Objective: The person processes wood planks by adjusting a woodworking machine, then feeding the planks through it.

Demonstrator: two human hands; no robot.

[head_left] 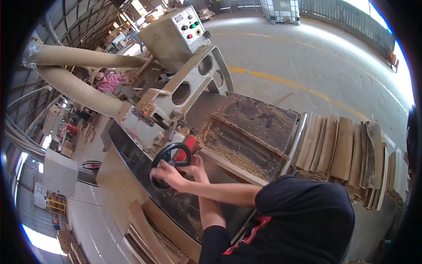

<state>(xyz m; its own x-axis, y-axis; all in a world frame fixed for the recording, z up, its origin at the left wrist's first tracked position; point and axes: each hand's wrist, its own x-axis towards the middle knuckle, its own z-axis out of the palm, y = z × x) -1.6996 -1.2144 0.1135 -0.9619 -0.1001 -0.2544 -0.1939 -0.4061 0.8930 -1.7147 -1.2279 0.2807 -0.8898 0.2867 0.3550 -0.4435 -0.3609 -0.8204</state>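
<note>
Two ribbed hoses, 10 o'clock. My right hand, blurred, has fingers curled over the rim of the black wheel, 8 o'clock in view. My left hand is at the wheel's 3 o'clock side; can't tell its grip. Sawdust on machine bed, stacked boards at 3 o'clock.

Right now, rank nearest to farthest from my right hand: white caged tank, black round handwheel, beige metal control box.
1. Black round handwheel, right at your right hand.
2. Beige metal control box, farther ahead.
3. White caged tank, far back across the floor.
</note>
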